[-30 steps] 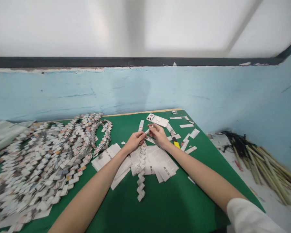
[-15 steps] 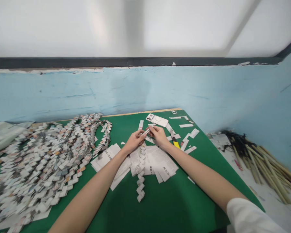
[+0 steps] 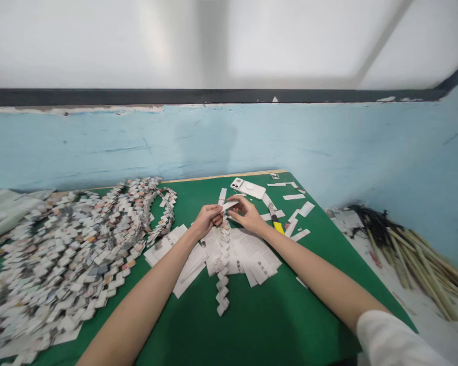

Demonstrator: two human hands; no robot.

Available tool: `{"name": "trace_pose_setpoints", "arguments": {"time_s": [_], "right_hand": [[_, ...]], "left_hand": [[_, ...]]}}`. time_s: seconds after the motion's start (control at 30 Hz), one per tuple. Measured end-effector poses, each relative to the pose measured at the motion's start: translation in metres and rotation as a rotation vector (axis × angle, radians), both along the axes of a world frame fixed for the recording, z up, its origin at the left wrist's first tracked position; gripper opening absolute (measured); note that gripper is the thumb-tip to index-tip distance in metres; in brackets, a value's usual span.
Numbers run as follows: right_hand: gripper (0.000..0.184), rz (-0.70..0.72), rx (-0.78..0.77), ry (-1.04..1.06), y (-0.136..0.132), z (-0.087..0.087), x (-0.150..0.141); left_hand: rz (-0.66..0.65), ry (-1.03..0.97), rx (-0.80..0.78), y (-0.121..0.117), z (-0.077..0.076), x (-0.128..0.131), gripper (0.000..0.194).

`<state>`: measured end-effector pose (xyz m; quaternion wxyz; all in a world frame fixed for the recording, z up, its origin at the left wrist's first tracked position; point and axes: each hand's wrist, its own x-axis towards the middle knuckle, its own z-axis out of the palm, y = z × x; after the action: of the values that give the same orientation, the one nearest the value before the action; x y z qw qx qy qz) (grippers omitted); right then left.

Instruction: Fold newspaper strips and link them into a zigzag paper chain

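Paper chain [image 3: 222,293] on a green tabletop [image 3: 267,325], massive folded-paper heap [image 3: 80,254] off at its 9 o'clock, printed sheets [image 3: 257,251] partly underneath the chain. It runs pretty much 12 to 6 lengthwise, near end pointing to 6. Up at the 12 end, left hand [image 3: 206,221] is pinching a skinny paper strip [image 3: 229,206] slanting 8 to 2; right hand [image 3: 251,216] is loosely spread around the 2 o'clock tip.

A loose, plain white sleeve [image 3: 395,338] with a curved hem covers the top of the right arm [image 3: 320,277], by the near right side of the worktop [image 3: 267,325]. Below, slim and bare: forearm, left hand [image 3: 207,221], right hand [image 3: 248,213].
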<state>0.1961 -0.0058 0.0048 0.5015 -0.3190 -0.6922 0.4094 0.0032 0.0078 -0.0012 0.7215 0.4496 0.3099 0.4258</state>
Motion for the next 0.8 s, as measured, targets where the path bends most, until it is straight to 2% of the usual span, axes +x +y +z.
{"name": "trace_pose_setpoints", "arguments": {"time_s": [0.1, 0.17, 0.23, 0.37, 0.53, 0.67, 0.8], "right_hand": [[0.018, -0.131, 0.066, -0.056, 0.005, -0.003, 0.001], [0.018, -0.266, 0.106, -0.079, 0.009, -0.003, 0.003], [0.021, -0.330, 0.110, -0.071, 0.012, -0.002, 0.005], [0.027, -0.278, -0.029, 0.017, 0.016, -0.001, 0.009], [0.034, -0.316, -0.180, 0.052, 0.018, -0.002, 0.008], [0.038, -0.216, -0.269, 0.153, 0.017, 0.000, 0.006], [0.040, -0.163, -0.301, 0.139, 0.015, 0.001, 0.005]], "left_hand": [[-0.017, -0.002, 0.027, -0.001, 0.001, 0.001, 0.037], [0.003, 0.004, 0.046, -0.001, 0.003, 0.003, 0.036], [0.048, -0.003, 0.053, -0.001, 0.003, 0.005, 0.043], [0.160, -0.008, 0.117, 0.000, 0.002, 0.007, 0.054], [0.266, 0.202, 0.264, -0.005, -0.001, 0.009, 0.042], [0.292, 0.179, 0.239, -0.006, 0.000, 0.010, 0.045], [0.260, 0.153, 0.196, -0.006, 0.001, 0.010, 0.048]]}}
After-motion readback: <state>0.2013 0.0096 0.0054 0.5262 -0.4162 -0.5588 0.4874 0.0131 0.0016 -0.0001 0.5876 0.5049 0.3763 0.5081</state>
